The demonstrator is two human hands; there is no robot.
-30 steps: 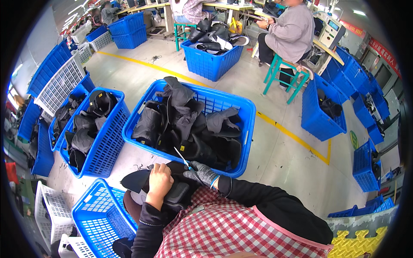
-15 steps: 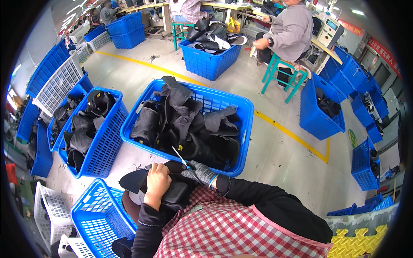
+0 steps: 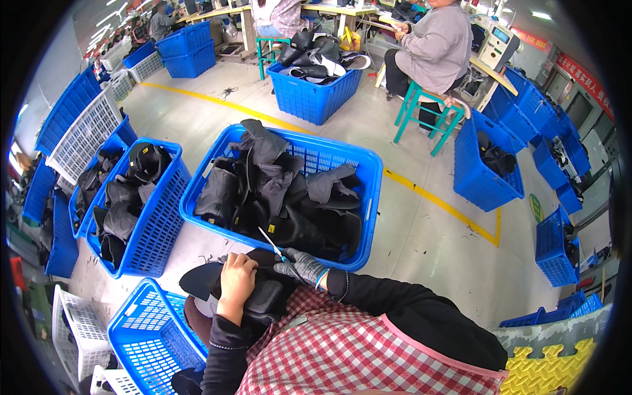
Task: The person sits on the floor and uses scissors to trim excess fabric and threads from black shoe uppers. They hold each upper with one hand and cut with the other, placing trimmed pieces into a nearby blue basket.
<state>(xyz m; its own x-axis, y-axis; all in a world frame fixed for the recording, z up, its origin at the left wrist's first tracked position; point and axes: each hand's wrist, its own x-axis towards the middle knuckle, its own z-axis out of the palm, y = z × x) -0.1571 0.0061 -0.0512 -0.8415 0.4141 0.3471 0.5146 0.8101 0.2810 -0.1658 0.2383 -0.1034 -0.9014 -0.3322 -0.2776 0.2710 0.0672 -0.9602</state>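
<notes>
On my lap lies a black shoe (image 3: 266, 297), partly hidden under my hands and sleeve. My bare left hand (image 3: 237, 280) has its fingers bent over its upper edge, gripping it. In my right hand (image 3: 305, 268), which wears a grey knitted glove, is a slim tool with a pointed metal blade (image 3: 268, 239), most likely scissors. The blade points up and away from me, and the fingers hide most of its handle. Just beyond my hands stands a blue crate (image 3: 372, 197), filled with black and dark grey shoes (image 3: 263, 145).
At left are more blue crates (image 3: 155, 224) of dark shoes. A blue basket (image 3: 141, 306) and a white basket (image 3: 82, 322) stand at lower left. Farther off, a crate of shoe parts (image 3: 316, 99) sits near a person (image 3: 438, 43) on a green stool (image 3: 428, 118).
My hands and the black shoe stay nearly in place. The whole view has shifted slightly. The person on the green stool has drawn a hand up towards the body.
</notes>
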